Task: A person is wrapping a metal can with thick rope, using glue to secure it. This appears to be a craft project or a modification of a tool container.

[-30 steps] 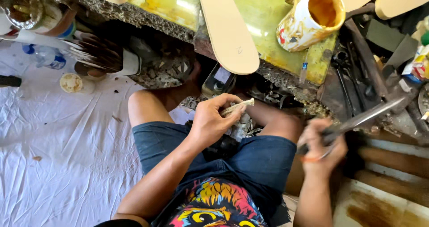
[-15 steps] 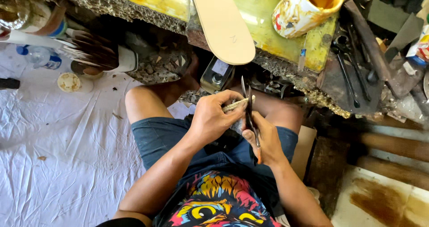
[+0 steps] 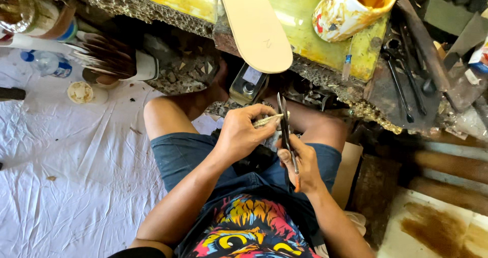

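I sit with my legs folded under a low workbench. My left hand [image 3: 244, 133] pinches a small pale strip [image 3: 268, 120] over my lap, its tip pointing right. My right hand [image 3: 300, 161] grips a pair of dark metal scissors [image 3: 284, 128] with an orange handle end, blades upright and touching the strip's tip. Both hands meet above my blue shorts.
A long pale wooden board [image 3: 256, 27] juts over the yellow-stained bench edge [image 3: 310, 34]. A paint-smeared jug [image 3: 351, 6] stands on the bench. Dark metal tools [image 3: 406, 85] lie at right. A white cloth [image 3: 61, 171], plastic bottle [image 3: 48, 64] and small lid [image 3: 80, 92] are at left.
My right hand came in from the far right with the scissors and now holds them upright against the strip. My left hand stayed over my lap.
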